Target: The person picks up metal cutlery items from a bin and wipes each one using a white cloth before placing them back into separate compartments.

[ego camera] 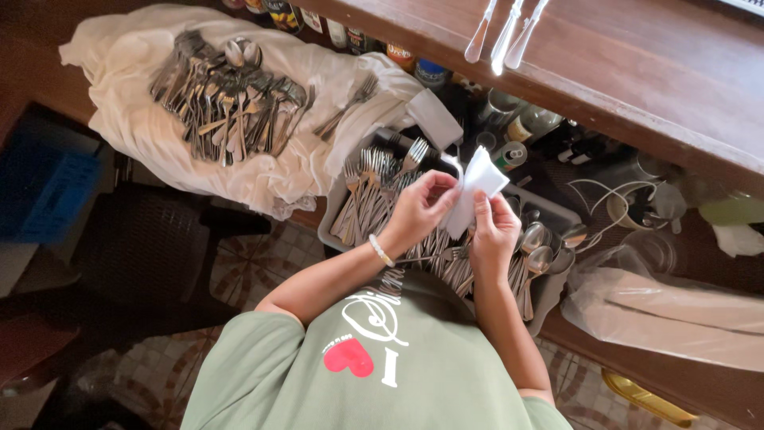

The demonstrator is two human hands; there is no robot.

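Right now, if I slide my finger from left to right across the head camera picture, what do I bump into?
Blue crate → pile of cutlery on a white cloth → left hand → white napkin → spoons in the grey tray → clear plastic bag.

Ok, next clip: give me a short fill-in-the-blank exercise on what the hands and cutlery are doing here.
1. Both the left hand and right hand hold a white ____.
2. The grey tray below the hands holds forks and ____.
3. The loose cutlery pile lies on a ____ cloth.
4. Three knives lie on the ____ counter.

Missing words: napkin; spoons; white; wooden
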